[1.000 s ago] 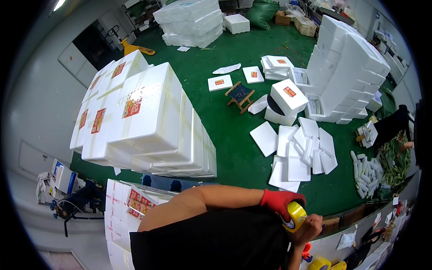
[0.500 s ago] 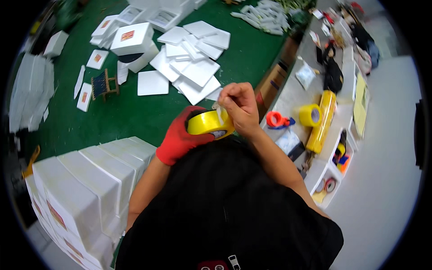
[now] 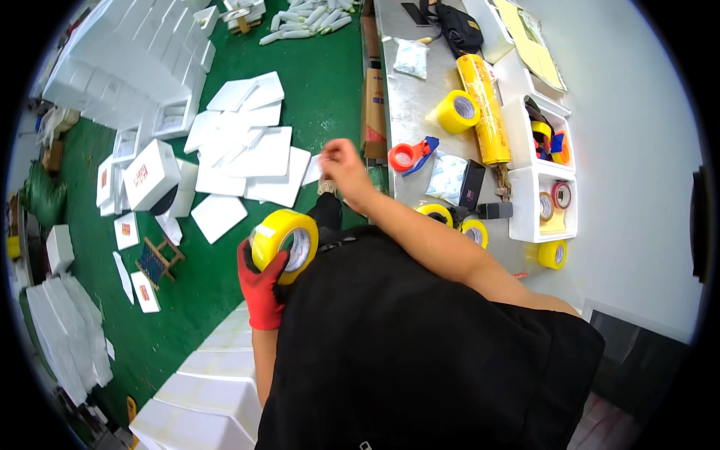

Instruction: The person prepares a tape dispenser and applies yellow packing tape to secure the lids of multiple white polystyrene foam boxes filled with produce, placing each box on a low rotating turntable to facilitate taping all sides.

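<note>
My left hand, in a red glove with a dark palm, grips a wide roll of yellow packing tape in front of my body. The roll is tilted, so its pale cardboard core shows. My bare right hand is raised apart from the roll, ahead of it and to the right. Its fingers are curled together and slightly blurred; whether a scrap of tape is between them I cannot make out. Below that hand is my shoe on the green floor.
White foam lids lie in a loose heap ahead, beside a small folding stool. Stacked foam boxes stand at lower left. On the right, a metal table carries a red tape dispenser, several tape rolls and a yellow film roll.
My right hand has come away from the tape roll, and the left hand has lowered with it to the left. The view has turned toward the table on the right.
</note>
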The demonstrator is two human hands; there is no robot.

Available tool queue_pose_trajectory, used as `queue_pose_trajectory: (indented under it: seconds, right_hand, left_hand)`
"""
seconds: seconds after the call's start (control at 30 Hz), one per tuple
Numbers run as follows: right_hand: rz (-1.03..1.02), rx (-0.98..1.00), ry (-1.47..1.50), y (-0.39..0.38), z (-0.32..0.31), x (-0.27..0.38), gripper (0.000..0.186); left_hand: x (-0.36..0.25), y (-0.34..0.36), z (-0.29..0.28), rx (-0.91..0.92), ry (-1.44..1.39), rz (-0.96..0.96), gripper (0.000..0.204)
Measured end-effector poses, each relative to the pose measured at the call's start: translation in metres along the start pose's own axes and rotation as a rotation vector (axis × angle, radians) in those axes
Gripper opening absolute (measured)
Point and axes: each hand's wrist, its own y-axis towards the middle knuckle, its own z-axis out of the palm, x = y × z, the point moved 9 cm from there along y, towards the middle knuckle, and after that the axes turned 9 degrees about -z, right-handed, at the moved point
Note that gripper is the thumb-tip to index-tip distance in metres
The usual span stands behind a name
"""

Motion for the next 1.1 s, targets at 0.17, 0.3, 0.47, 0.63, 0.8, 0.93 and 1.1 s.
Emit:
queue_pose_trajectory:
  seconds: [0.17, 0.3, 0.47, 0.63, 0.8, 0.93, 1.1]
  right_hand:
    - [-0.048, -0.745, -0.528, -0.008, -0.22, -0.039, 0.042]
    - [0.264, -1.122, -0.899, -0.055, -0.271, -0.053, 0.058]
    - [0.386, -0.778, -0.559, -0.022, -0.352, -0.121, 0.076]
    - [0.396, -0.736, -1.065, -0.005, -0.357, -0.101, 0.058]
    - [0.385, -0.605, -0.664, -0.003, -0.321, -0.085, 0.032]
    - [0.303, -0.383, -0.06, -0.008, -0.2, -0.043, 0.016]
    - [-0.142, 0.248, -0.535, -0.037, 0.015, 0.068, 0.034]
  left_hand:
    - [0.01, 0.009, -0.008, -0.062, 0.001, 0.015, 0.054]
    - [0.023, 0.015, -0.026, -0.068, -0.051, 0.015, 0.052]
    - [0.005, 0.018, 0.002, 0.087, 0.018, 0.196, 0.05]
    - [0.019, 0.028, 0.003, 0.22, -0.512, -0.121, 0.048]
    - [0.022, 0.023, -0.001, 0.244, -0.591, -0.127, 0.054]
    - [0.02, 0.014, 0.002, 0.302, -0.598, -0.129, 0.063]
    - [0.024, 0.016, 0.004, 0.372, -0.471, -0.092, 0.071]
